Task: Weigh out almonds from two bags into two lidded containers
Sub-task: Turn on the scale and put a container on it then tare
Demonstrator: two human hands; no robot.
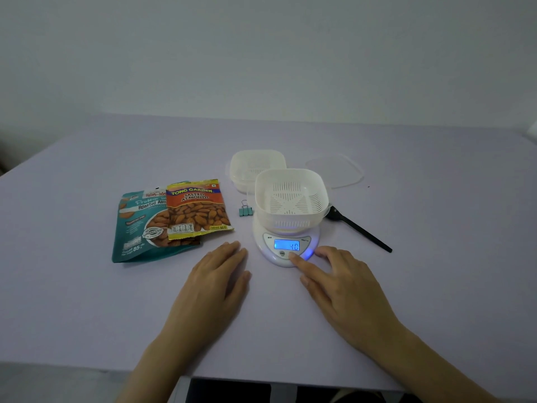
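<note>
Plain pale lilac table [87, 286] against a bare grey-white wall [261, 53], smooth matte top. Left hand [212, 286] lies flat, fingers together, holding nothing. Beyond it, two glossy almond bags: teal pouch [136, 231] under the red Tong Garden packet [197, 210]. Right hand [345, 289] has its forefinger on the white oval scale [286, 245], backlit blue display, carrying a squarish slotted plastic container [292, 199]. Second container [257, 167] behind; black spoon [357, 228] beyond the right hand.
</note>
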